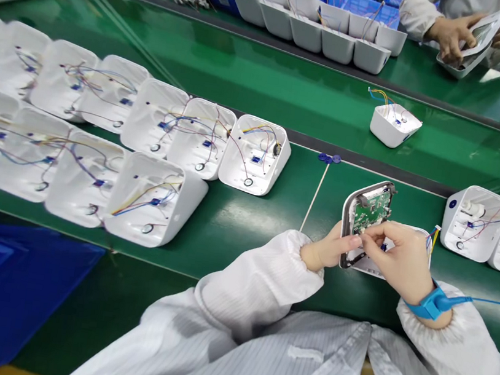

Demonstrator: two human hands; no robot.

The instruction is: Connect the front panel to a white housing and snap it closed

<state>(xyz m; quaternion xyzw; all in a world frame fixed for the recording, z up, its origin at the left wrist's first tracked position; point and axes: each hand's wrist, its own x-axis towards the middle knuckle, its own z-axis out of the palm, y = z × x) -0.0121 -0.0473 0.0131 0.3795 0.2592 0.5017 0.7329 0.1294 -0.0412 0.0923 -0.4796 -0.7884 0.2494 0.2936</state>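
Upright in my left hand (330, 246) is a panel (348, 210) with a dark inner frame, and a green circuit board (373, 208) sits on its inner side. My right hand (396, 253), with a blue wrist strap, has its thumb and fingers pinched together at the board's lower part; what they hold is too small to make out. Behind and below my right hand stands a white housing (418, 237), partly hidden, with coloured wires at its right edge.
Rows of open white housings (254, 157) with wires fill the left of the green table (245, 224). More housings (475, 222) stand at right. One housing (393, 128) sits on the belt beyond. Across it are grey housings (306, 33) and another person's hands (461, 40).
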